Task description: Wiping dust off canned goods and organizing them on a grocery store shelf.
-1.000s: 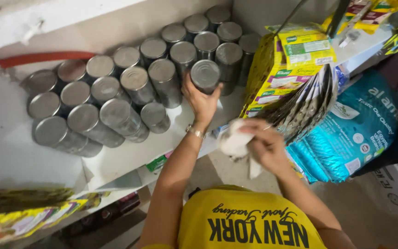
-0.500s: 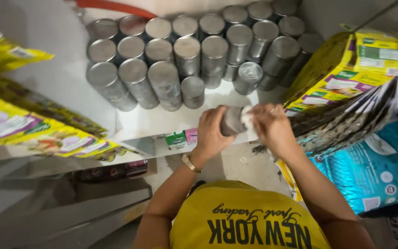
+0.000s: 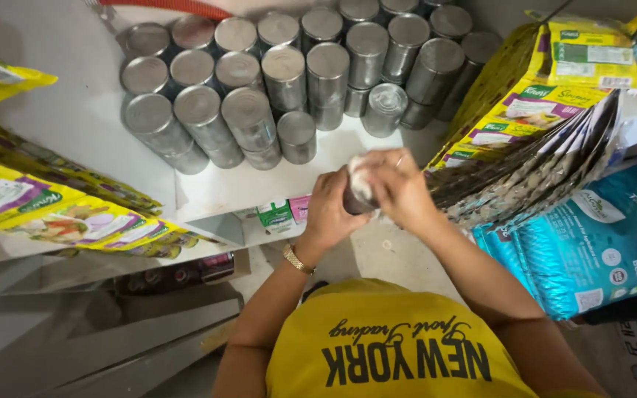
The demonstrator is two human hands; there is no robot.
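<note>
My left hand (image 3: 331, 210), with a gold wristband, grips a small metal can (image 3: 351, 202) just in front of the white shelf's edge (image 3: 215, 193). My right hand (image 3: 401, 189) presses a white cloth (image 3: 361, 182) against the can's top, so most of the can is hidden. Behind my hands, several grey metal cans (image 3: 283, 77) stand stacked in rows on the shelf. The nearest of them, a short can (image 3: 297, 136), stands a little beyond my left hand.
Yellow food packets (image 3: 46, 210) lie on the shelf at left. A fanned row of yellow and dark packets (image 3: 532, 140) leans at right, above teal bags (image 3: 599, 243). Small cartons (image 3: 278, 215) sit under the shelf edge. Lower shelves and floor are below.
My left hand took one can off the stack and drew it back to the shelf edge. My right hand brought the cloth onto it. The view shifted left.
</note>
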